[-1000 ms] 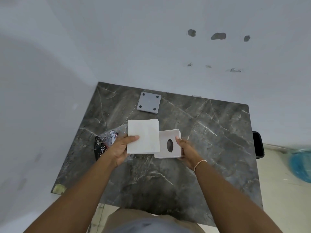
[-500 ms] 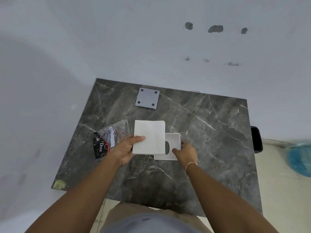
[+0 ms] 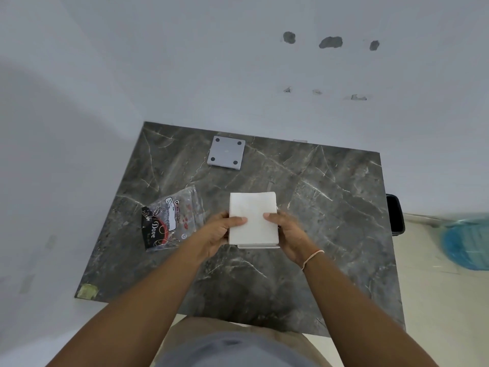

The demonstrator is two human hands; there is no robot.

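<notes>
A white stack of tissues point(image 3: 252, 218) lies over a white tissue box point(image 3: 258, 245), which is almost fully hidden beneath it; only the box's near edge shows. My left hand point(image 3: 219, 233) grips the stack's left side with the thumb on top. On the right side, my right hand point(image 3: 287, 234) holds the stack and the box, thumb on top of the tissues. Both are held over the middle of the dark marble table point(image 3: 330, 207).
An emptied clear tissue wrapper point(image 3: 169, 221) with black and red print lies left of my hands. A grey square plate point(image 3: 226, 156) with four dark feet sits at the table's far side. A black object point(image 3: 394, 214) stands by the right table edge, a blue bag point(image 3: 468, 243) beyond it.
The tissue stack moved right over the box and now covers its oval opening. My right hand shifted from the box's side onto the stack.
</notes>
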